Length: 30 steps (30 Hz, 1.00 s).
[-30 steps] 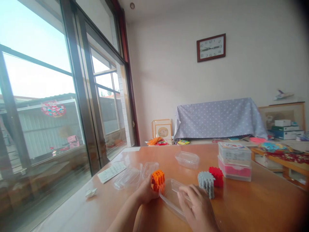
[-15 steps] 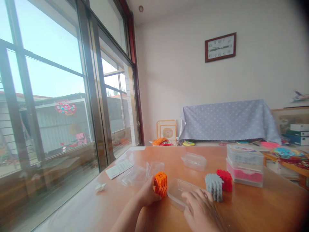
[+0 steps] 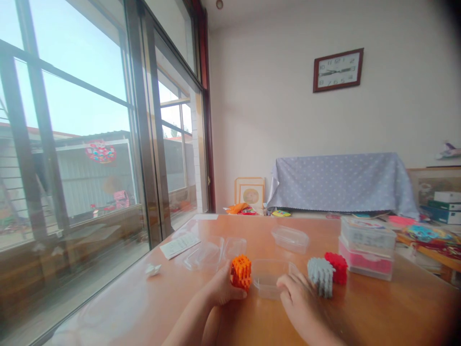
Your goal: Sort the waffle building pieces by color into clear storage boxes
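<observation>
My left hand (image 3: pixel 225 287) is closed around a stack of orange interlocking plastic pieces (image 3: pixel 241 273), which stands upright on the table. Just right of it sits a clear plastic container (image 3: pixel 264 283), and no contents can be made out in it. At that container's right end my right hand (image 3: pixel 295 293) grips the rim, its fingers curled and partly hiding the edge. A grey stack of the same kind of pieces (image 3: pixel 320 277) stands right of my right hand. Behind the grey one is a red stack (image 3: pixel 337 267), partly covered.
Two stacked lidded boxes (image 3: pixel 366 254), the lower one pink inside, stand at the right. Farther back lies another clear container (image 3: pixel 290 239). To the left are clear plastic pieces (image 3: pixel 207 254), a printed sheet (image 3: pixel 180 246) and a crumpled white scrap (image 3: pixel 153 270). Glass windows line the left side.
The clear container by my right hand has turned to lie more squarely, its near side now farther from me. My right hand has moved with it. My left hand still holds the orange stack.
</observation>
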Each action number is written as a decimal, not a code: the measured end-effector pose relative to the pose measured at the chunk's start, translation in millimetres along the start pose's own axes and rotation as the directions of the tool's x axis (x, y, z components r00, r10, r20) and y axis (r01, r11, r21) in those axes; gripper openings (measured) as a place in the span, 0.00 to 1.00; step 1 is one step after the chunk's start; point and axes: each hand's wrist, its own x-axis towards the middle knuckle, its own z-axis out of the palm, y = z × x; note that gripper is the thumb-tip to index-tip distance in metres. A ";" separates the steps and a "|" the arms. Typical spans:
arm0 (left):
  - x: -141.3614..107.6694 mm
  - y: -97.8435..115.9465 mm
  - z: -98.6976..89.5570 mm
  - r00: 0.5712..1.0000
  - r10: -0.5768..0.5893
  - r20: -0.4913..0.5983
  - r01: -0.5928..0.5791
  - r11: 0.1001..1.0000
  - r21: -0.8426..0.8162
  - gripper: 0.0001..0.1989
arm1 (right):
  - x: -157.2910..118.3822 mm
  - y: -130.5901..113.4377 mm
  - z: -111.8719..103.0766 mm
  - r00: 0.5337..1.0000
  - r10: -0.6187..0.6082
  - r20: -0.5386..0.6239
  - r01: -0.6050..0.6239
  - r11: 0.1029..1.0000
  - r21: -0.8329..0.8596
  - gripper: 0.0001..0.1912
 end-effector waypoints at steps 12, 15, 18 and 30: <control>-5.3 20.8 3.7 0.999 -0.037 -0.022 0.036 0.996 -0.078 0.29 | 0.5 -0.2 8.8 0.998 -0.049 -0.031 0.051 0.996 0.074 0.15; -3.3 19.6 3.9 0.999 -0.024 -0.021 0.022 0.996 -0.089 0.27 | -1.0 -2.0 3.9 0.999 -0.040 -0.023 0.042 0.996 0.077 0.16; -0.8 19.2 4.6 1.000 -0.019 -0.021 0.017 0.996 -0.091 0.26 | -2.3 -3.7 -1.3 1.000 -0.023 -0.014 0.024 0.998 0.055 0.15; 9.0 29.1 21.3 0.996 -0.031 0.085 0.039 0.994 -0.105 0.22 | -6.2 2.0 -13.5 0.999 -0.021 -0.035 0.020 0.999 -0.041 0.10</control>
